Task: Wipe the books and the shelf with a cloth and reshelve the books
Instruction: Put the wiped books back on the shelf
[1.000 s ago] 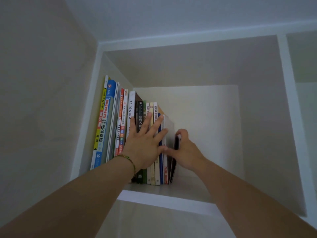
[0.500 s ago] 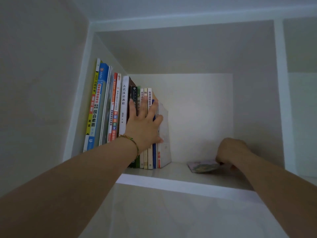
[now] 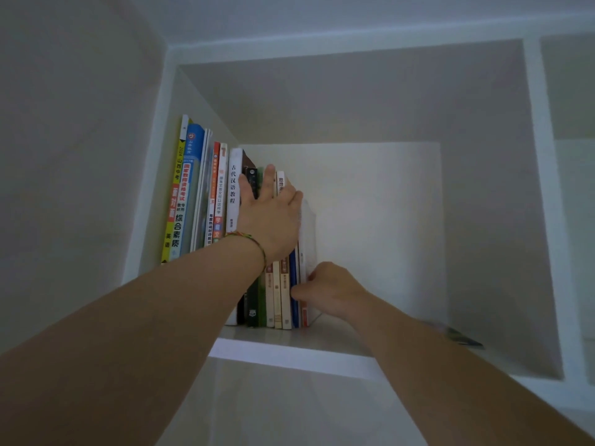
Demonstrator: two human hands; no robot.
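A row of books (image 3: 225,204) is stood upright at the left end of a white shelf (image 3: 289,355), in a box-shaped space with white walls. The tall yellow and blue books are placed at the far left, against the side wall. Shorter books are lined up to their right.

The left hand (image 3: 267,217) is laid flat against the spines of the shorter books. Its fingers (image 3: 269,178) are held straight and spread a little, and they are pointed up. Nothing is gripped by this hand; the books are only pressed by it. A thin braided band (image 3: 251,241) is worn on the left wrist.

The last book in the row is a white book (image 3: 307,239). It is touched near its top by the edge of the left hand. Low down, its spine is met by the right hand (image 3: 331,291). The right fingers are curled in, and the thumb is laid against the bottom of the spines. Whether the white book is really pinched cannot be told, because the fingertips are hidden.

A thin book (image 3: 463,338) is seen lying flat on the shelf at the right, well apart from the row. It is blurred and partly hidden by the right arm.
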